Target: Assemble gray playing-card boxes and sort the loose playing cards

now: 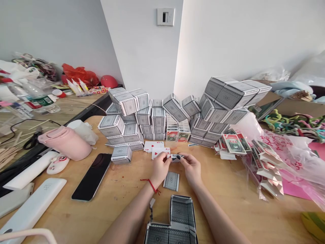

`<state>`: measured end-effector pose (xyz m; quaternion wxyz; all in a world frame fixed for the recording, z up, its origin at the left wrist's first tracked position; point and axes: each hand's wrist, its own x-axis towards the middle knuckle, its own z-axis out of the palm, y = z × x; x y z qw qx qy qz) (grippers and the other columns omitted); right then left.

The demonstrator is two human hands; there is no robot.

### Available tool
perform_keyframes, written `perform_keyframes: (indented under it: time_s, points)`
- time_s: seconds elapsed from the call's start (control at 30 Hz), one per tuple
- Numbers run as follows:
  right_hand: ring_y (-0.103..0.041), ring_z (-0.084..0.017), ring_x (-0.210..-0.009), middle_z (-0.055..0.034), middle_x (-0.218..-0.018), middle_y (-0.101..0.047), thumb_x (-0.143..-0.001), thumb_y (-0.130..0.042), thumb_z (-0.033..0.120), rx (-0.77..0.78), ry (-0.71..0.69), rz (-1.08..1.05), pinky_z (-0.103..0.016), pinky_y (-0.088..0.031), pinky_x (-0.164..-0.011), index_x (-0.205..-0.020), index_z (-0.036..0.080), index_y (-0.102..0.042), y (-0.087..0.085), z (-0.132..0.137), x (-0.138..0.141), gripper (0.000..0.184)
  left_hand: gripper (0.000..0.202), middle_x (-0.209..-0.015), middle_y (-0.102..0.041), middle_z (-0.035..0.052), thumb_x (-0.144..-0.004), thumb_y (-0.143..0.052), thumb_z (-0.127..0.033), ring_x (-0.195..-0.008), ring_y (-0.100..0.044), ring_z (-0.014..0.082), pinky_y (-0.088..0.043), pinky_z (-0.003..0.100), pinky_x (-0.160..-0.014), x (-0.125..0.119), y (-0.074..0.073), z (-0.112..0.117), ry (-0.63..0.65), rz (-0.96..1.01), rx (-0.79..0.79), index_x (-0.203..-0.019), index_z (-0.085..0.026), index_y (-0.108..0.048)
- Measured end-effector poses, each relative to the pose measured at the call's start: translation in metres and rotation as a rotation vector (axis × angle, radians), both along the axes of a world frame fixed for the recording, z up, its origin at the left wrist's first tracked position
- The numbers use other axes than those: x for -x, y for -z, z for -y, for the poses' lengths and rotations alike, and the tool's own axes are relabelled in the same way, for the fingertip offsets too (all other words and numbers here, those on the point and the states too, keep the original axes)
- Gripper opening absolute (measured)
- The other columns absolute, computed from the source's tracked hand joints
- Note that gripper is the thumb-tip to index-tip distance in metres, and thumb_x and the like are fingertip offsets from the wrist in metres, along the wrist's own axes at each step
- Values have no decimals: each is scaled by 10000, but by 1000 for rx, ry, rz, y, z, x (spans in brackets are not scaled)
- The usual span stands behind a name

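Observation:
My left hand point(159, 168) and my right hand point(191, 167) meet at the table's middle, both pinched on a small folded playing card point(175, 157) held between them. A red string circles my left wrist. Face-up cards with red hearts point(155, 147) lie just beyond my fingers. A single face-down patterned card point(171, 181) rests on the wood below my hands. Near the front edge stands an open box-like piece made of folded cards point(177, 220).
Many card cubes point(157, 117) are piled along the wall, with a larger stack point(225, 98) to the right. Card packs point(233, 142) and a pink plastic bag point(291, 159) lie right. A black phone point(91, 176), a pink bottle point(66, 142) and white cases point(30, 206) lie left.

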<state>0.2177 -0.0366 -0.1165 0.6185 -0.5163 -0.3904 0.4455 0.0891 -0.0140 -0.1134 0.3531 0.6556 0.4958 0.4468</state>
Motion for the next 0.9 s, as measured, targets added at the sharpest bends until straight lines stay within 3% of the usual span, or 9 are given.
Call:
perform_keyframes:
  time_s: [0.13, 0.27, 0.57, 0.73, 0.9]
  points:
    - [-578, -158, -644, -29, -702, -638, -633, -663, 324, 26, 1, -23, -291, -455, -644, -732, 167, -618, 1, 1, 1, 191, 123, -756, -553, 17, -782, -462, -248, -722, -509, 130, -389, 228, -648, 1, -2, 1, -13, 106, -55, -744, -164, -543]
    - [-566, -159, -591, -32, -652, -626, -645, -654, 343, 46, -132, -20, -291, -449, -595, -693, 155, -610, -2, 3, 2, 199, 159, -799, -581, 32, -799, -448, -264, -764, -535, 140, -406, 246, -693, 5, -2, -2, -36, 150, -43, -792, -165, -573]
    - [-545, -142, -612, -46, -774, -656, -680, -617, 361, 62, -275, -10, -243, -414, -546, -828, 160, -647, -6, 3, 1, 251, 159, -850, -631, 42, -780, -479, -249, -810, -562, 155, -428, 278, -746, 5, -4, -2, 67, 81, -56, -801, -181, -622]
    - [-532, -139, -561, -39, -715, -652, -667, -623, 379, 91, -190, -71, -243, -404, -511, -801, 154, -645, -5, 5, 2, 264, 270, -961, -620, 58, -820, -408, -323, -888, -560, 169, -437, 277, -761, 4, -4, 2, 37, 202, 61, -957, -171, -585]
    - [-527, -134, -558, -25, -667, -631, -655, -633, 373, 82, -86, -171, -241, -407, -517, -797, 161, -621, -3, 5, 3, 256, 287, -1093, -571, 57, -827, -392, -284, -1006, -514, 173, -392, 285, -875, 5, -9, 5, 156, 285, 104, -1040, -177, -552]
